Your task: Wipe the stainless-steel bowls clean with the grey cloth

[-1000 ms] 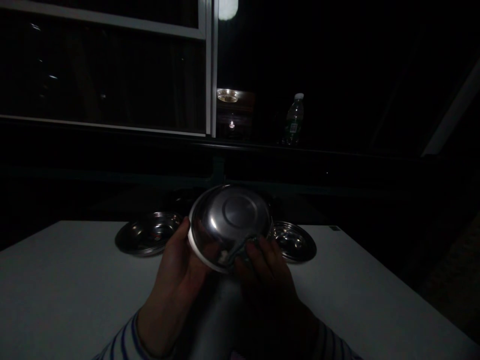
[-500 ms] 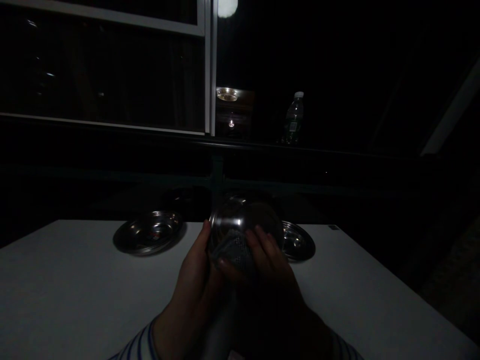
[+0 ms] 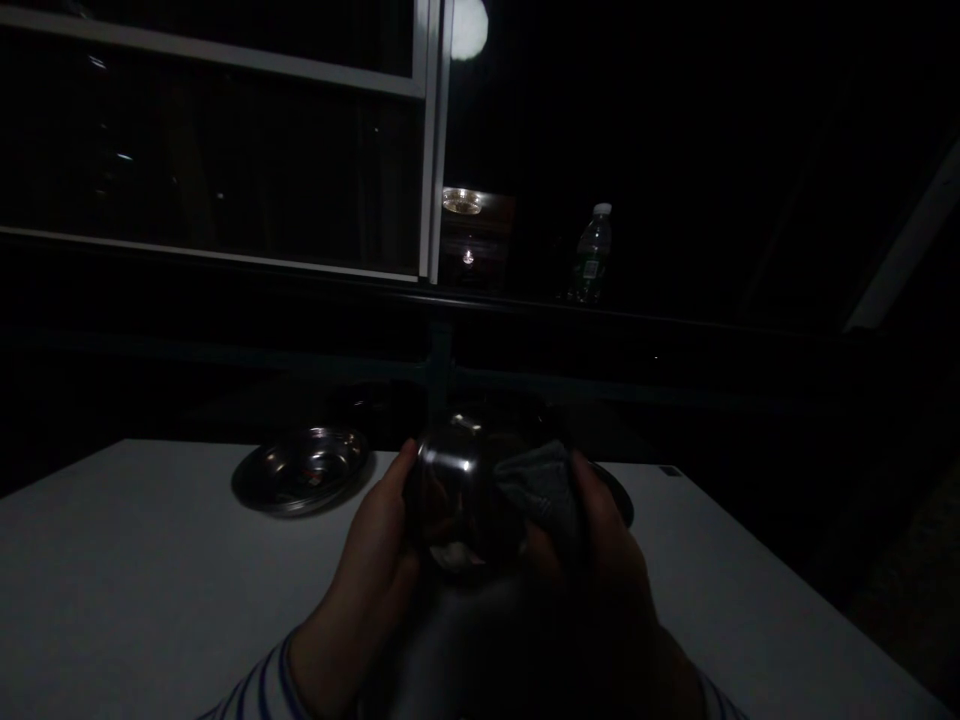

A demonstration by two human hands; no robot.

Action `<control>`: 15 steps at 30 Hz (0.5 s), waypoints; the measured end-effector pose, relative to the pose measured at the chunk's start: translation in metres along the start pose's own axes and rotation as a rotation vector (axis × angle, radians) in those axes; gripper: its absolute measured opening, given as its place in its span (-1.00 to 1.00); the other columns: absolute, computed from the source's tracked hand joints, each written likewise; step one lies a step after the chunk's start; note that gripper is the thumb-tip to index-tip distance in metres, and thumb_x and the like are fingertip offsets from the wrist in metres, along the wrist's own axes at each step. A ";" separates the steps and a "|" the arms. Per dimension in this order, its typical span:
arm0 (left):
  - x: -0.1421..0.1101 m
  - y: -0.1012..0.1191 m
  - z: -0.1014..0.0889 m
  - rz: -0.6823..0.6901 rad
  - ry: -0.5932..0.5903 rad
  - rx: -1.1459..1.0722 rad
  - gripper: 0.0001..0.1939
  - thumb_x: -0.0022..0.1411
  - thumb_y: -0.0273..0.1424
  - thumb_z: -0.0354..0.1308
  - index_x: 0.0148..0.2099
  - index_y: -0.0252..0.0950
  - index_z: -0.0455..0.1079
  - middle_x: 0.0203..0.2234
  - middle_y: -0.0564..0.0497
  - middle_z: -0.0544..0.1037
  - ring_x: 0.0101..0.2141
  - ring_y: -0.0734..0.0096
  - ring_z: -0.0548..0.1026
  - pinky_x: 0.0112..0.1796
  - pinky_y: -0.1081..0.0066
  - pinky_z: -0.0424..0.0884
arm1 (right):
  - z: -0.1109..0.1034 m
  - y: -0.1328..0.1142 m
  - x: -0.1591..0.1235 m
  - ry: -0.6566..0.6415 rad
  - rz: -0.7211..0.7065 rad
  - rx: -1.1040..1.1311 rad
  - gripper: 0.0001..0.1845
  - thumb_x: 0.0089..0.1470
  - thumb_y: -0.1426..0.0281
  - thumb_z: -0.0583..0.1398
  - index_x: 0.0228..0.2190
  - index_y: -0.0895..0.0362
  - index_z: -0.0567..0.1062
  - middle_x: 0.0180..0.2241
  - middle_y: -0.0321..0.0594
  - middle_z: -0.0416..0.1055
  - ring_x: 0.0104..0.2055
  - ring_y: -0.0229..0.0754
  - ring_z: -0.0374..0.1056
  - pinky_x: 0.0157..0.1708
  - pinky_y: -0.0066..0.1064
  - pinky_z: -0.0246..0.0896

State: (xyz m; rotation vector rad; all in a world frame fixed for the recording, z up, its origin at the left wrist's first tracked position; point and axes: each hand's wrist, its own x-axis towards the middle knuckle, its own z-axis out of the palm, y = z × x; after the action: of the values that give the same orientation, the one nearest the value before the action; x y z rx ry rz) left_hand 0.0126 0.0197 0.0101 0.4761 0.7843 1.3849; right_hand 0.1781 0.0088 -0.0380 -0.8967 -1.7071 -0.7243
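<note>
A shiny metal bowl (image 3: 461, 490) is held up over the table, its outer side towards me. My left hand (image 3: 375, 555) grips it at the left, thumb along the rim and the other fingers partly hidden behind it. On the right, my right hand (image 3: 611, 560) holds a grey cloth (image 3: 544, 485) against the bowl's right side. Deep shadow hides part of that hand and the lower side of the bowl.
The white table (image 3: 187, 590) carries a metal dish (image 3: 300, 475) at the back left and another dish (image 3: 619, 492), mostly covered by my right hand, at the right. Beyond stand a window frame (image 3: 431, 150) and a plastic bottle (image 3: 592, 258) on the ledge.
The bowl has turned so that its round base no longer faces me. My right hand has slid with the cloth from the bowl's lower front to its right side. My left hand keeps its grip.
</note>
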 end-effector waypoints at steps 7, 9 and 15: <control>0.000 -0.003 -0.002 0.030 0.015 0.125 -0.88 0.10 -0.38 0.16 -0.34 -0.32 0.47 -0.52 0.00 0.60 -0.50 0.37 0.55 -0.49 0.46 0.45 | -0.008 0.012 0.012 -0.087 0.040 -0.103 -0.37 0.05 0.50 0.01 0.17 0.13 0.03 -0.11 -0.05 0.40 -0.14 -0.04 0.35 -0.22 -0.18 0.31; 0.000 -0.005 -0.004 0.017 -0.015 0.103 -0.91 0.08 -0.39 0.18 -0.36 -0.30 0.48 -0.50 0.01 0.61 -0.48 0.39 0.55 -0.46 0.48 0.45 | -0.006 0.008 0.012 -0.134 -0.061 -0.119 -0.46 0.06 0.51 -0.01 0.11 0.15 0.16 -0.09 -0.06 0.40 -0.16 -0.06 0.34 -0.20 -0.19 0.27; 0.000 -0.002 -0.002 0.019 0.038 0.077 -0.87 0.10 -0.41 0.16 -0.46 -0.32 0.46 -0.61 0.05 0.56 -0.58 0.45 0.50 -0.54 0.51 0.40 | 0.004 -0.011 0.005 -0.239 -0.274 -0.107 -0.60 0.10 0.38 0.03 -0.03 0.23 0.34 -0.03 -0.11 0.37 -0.21 -0.14 0.32 -0.30 -0.31 0.24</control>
State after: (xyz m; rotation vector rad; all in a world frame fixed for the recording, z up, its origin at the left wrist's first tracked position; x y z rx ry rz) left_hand 0.0128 0.0196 0.0071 0.5191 0.8682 1.3881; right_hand 0.1659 0.0076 -0.0349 -0.8581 -2.0461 -0.9269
